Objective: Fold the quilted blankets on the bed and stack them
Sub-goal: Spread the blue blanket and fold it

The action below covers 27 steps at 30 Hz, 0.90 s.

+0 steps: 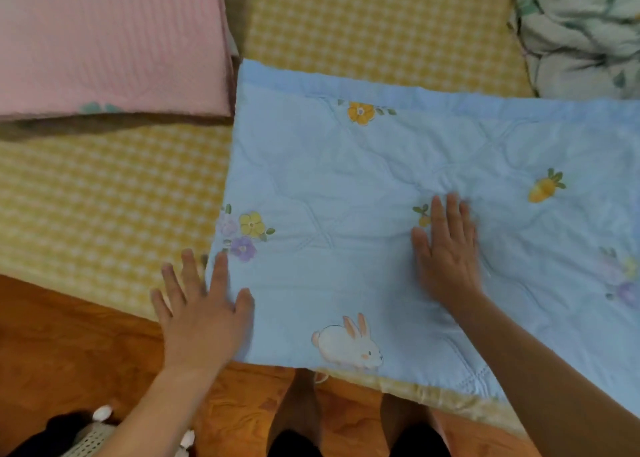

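While both flat hands press it, the folded blue quilted blanket (pixel 398 214) shows rabbit and flower prints.

The blue quilted blanket (pixel 398 214) lies flat on the bed (pixel 104 196), folded into a wide band whose left end is squared off and whose right side runs out of view. It is pale blue with a plain blue border along the far edge, stitched in curved quilting lines and printed with a white rabbit, flowers and carrots. Its near edge sits along the bed's near edge. The pink quilted blanket (pixel 110 40) lies folded at the bed's far left, its fine striped surface smooth, a dark underside showing at its near edge. The two blankets lie close at their corners.
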Motion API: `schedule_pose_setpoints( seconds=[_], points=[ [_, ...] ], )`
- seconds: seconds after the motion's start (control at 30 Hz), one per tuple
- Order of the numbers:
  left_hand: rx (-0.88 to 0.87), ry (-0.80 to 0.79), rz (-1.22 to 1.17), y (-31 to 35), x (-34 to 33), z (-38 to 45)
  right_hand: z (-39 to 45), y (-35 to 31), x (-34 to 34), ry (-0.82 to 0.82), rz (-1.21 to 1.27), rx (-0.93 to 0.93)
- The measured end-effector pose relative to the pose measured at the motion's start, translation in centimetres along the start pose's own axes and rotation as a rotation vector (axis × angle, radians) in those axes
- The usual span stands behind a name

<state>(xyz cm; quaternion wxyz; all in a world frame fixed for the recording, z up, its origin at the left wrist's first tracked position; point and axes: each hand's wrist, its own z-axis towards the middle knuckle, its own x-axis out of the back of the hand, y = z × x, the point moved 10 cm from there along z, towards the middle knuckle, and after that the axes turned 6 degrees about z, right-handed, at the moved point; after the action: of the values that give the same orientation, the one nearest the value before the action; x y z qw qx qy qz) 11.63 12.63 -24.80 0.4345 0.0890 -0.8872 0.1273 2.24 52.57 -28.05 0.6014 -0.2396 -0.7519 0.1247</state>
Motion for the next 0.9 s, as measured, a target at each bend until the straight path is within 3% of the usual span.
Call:
schedule_pose_setpoints(
  seconds=[0.1,0.23,0.37,0.5,0.63,0.73,0.9],
  points=[
    [-0.235,0.3,0.005,6.2,6.0,0.6,-0.2,-3.8,1.5,0.043,0.515,0.025],
    [-0.47,0.397,0.072,14.4,8.0,4.8,5.6,-8.9,2.7,0.076,0.881,-0.034],
    [-0.345,0.33,0.13,13.3,4.9,12.1,15.9,-6.2,2.6,0.172,0.889,-0.103],
    [-0.283,0.314,0.068,12.3,3.3,13.9,18.5,-3.7,0.2,0.187,0.888,-0.164],
    [-0.282,0.226,0.02,12.2,3.6,13.6,13.8,-4.5,1.9,0.247,0.987,-0.155],
    [-0.29,0.136,0.031,12.3,3.6,13.7,6.2,-3.1,-1.5,0.126,0.974,-0.217],
    [-0.289,0.098,0.065,12.7,3.6,13.6,-3.2,-2.6,-2.4,0.066,1.056,-0.321]
  ],
)
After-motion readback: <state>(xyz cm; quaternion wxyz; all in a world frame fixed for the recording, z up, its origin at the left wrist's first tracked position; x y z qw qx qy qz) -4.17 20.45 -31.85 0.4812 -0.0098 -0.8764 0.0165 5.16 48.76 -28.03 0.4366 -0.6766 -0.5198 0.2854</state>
